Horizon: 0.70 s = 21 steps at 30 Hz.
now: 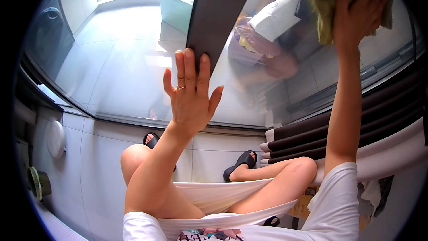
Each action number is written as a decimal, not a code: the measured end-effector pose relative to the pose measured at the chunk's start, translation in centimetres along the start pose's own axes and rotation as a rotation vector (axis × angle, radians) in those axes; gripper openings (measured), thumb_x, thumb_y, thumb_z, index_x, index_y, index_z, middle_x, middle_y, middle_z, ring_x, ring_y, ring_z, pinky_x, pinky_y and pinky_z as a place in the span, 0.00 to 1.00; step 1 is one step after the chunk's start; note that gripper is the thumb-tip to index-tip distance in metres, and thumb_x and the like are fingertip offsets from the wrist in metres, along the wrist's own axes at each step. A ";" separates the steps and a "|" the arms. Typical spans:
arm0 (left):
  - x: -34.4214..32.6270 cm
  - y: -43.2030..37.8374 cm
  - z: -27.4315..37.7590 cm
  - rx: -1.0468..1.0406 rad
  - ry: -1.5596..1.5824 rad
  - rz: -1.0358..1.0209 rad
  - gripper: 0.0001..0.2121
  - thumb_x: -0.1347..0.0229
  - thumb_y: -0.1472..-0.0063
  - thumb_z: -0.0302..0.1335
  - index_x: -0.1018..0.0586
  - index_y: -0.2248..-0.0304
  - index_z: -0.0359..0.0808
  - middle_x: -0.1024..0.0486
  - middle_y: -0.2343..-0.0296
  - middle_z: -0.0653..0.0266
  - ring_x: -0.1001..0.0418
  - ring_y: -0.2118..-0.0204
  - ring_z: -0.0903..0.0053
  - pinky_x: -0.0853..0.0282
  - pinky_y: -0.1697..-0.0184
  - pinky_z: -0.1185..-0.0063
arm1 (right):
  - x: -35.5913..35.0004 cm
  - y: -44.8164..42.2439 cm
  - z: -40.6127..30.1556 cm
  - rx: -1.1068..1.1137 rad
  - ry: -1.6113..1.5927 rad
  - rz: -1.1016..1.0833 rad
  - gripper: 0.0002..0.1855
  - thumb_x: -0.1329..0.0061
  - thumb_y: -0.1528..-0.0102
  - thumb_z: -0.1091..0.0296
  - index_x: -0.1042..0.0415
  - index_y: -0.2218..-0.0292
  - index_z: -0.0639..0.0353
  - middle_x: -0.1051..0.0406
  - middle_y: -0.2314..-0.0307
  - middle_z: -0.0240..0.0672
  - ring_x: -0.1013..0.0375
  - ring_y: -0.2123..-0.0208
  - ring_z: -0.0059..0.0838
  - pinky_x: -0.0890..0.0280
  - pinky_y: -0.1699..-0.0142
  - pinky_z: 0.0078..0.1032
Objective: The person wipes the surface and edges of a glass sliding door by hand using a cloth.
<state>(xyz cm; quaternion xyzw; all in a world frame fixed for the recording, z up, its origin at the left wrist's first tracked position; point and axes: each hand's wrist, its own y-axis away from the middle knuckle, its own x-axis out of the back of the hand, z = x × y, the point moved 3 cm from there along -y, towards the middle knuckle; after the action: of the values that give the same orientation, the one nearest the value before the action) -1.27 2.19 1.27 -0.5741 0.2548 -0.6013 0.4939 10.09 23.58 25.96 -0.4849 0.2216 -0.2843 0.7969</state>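
A greenish-yellow cleaning cloth [326, 5] is pressed to the right part of a glass door panel [133, 83] by my right hand [356, 16], which is raised high with the arm stretched out. Nothing is in my left hand [192, 97]. Its fingers are spread, and the fingertips rest against the dark door frame upright [222, 10]. A ring sits on one of its fingers. Part of the cloth is hidden beneath the right hand and runs to the upper edge of the view.
Behind the glass stand a pale green lidded box [175, 10] and a lined bin [247, 50] with a white bag [276, 16]. Dark curtains [301, 134] hang at right. At left are a round white stool [56, 139] and a small bin [40, 184]. Black slippers [239, 165] are underfoot.
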 end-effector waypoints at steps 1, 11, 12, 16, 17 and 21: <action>0.0 -0.1 0.1 0.003 0.004 -0.001 0.32 0.55 0.42 0.40 0.50 0.43 0.33 0.59 0.43 0.43 0.63 0.39 0.57 0.76 0.43 0.61 | -0.7 -1.0 0.4 -0.003 0.062 0.086 0.33 0.69 0.45 0.42 0.49 0.43 0.49 0.51 0.46 0.52 0.53 0.44 0.55 0.56 0.44 0.49; 0.1 0.1 -0.2 -0.010 0.009 0.006 0.32 0.56 0.41 0.39 0.52 0.43 0.30 0.61 0.43 0.39 0.65 0.39 0.55 0.77 0.44 0.59 | 3.1 22.7 -11.6 -0.523 0.030 -0.262 0.36 0.76 0.43 0.42 0.51 0.46 0.66 0.49 0.51 0.57 0.53 0.47 0.60 0.61 0.48 0.55; 0.2 0.2 -0.4 -0.013 0.003 0.005 0.32 0.56 0.41 0.39 0.52 0.43 0.30 0.61 0.43 0.39 0.65 0.39 0.55 0.77 0.44 0.59 | 4.0 26.2 -13.2 -0.643 -0.024 -0.342 0.36 0.77 0.43 0.43 0.53 0.45 0.66 0.53 0.49 0.58 0.56 0.46 0.60 0.63 0.47 0.54; -0.6 0.1 -0.5 -0.057 -0.024 0.027 0.32 0.55 0.42 0.38 0.51 0.43 0.32 0.60 0.43 0.40 0.64 0.39 0.54 0.77 0.43 0.59 | 6.1 38.8 -17.0 -1.429 -0.348 -0.146 0.39 0.61 0.44 0.51 0.64 0.43 0.63 0.61 0.46 0.46 0.53 0.45 0.39 0.57 0.41 0.38; -0.6 0.1 -0.9 -0.072 -0.053 0.031 0.32 0.55 0.42 0.38 0.51 0.43 0.32 0.59 0.43 0.40 0.64 0.39 0.55 0.77 0.43 0.58 | 6.2 41.4 -17.5 -1.929 -0.482 -0.207 0.36 0.67 0.44 0.44 0.56 0.44 0.60 0.55 0.46 0.41 0.48 0.46 0.35 0.51 0.41 0.34; -1.3 0.4 -1.1 -0.100 -0.082 0.046 0.32 0.54 0.42 0.39 0.50 0.43 0.33 0.59 0.43 0.41 0.63 0.39 0.55 0.76 0.43 0.58 | 4.6 41.9 -14.4 -2.447 -0.994 0.337 0.32 0.79 0.43 0.41 0.43 0.49 0.56 0.41 0.53 0.34 0.39 0.51 0.32 0.42 0.45 0.31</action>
<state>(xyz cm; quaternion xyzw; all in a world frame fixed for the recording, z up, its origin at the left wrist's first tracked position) -2.42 2.94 0.12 -0.6161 0.2772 -0.5522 0.4885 14.38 26.63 -18.23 -0.9023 0.0769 0.4044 -0.1285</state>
